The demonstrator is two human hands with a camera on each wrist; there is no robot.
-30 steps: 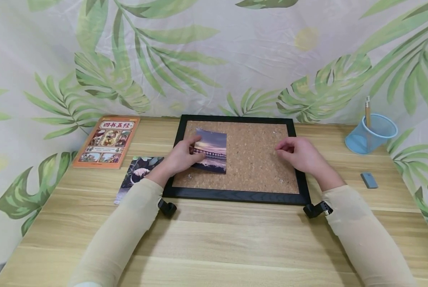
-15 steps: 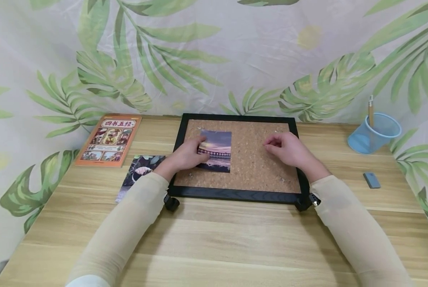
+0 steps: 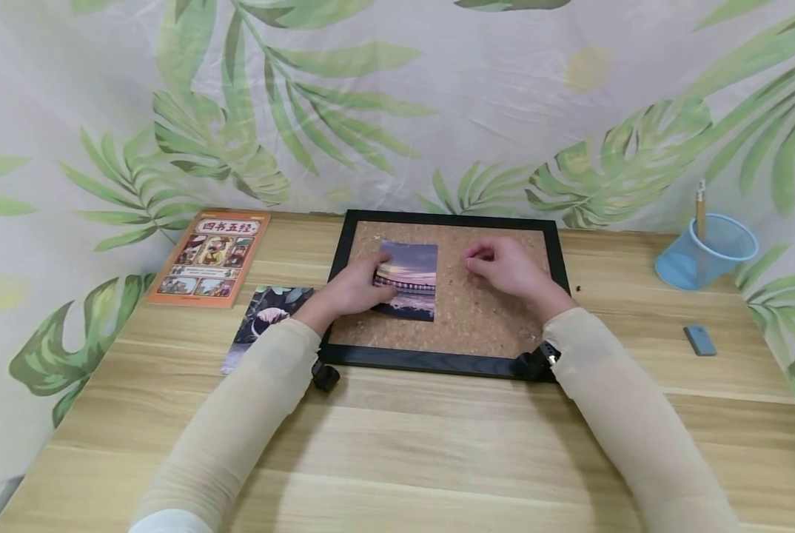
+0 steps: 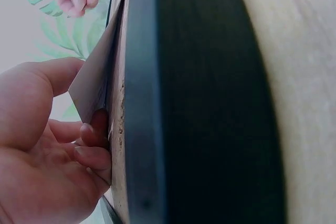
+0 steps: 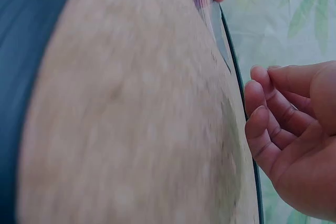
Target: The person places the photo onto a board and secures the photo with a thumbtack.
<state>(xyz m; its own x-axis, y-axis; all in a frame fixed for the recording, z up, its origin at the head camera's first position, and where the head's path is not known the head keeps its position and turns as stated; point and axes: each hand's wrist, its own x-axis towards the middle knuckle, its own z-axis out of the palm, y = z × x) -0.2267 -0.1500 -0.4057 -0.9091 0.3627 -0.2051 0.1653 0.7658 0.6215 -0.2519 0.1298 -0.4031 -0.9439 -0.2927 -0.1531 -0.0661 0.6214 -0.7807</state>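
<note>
On the cork board [image 3: 477, 318] in its black frame, the left hand [image 3: 352, 290] holds a sunset photo [image 3: 412, 277] down by its left edge, while the right hand [image 3: 507, 268], fingers loosely curled and grasping nothing visible, hovers just beside the photo.

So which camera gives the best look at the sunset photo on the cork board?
The head view: the sunset photo lies face up on the cork board, its picture readable, the left hand holding its left edge. The left wrist view shows it only edge-on against the fingers; the right wrist view catches just a blurred sliver.
</note>
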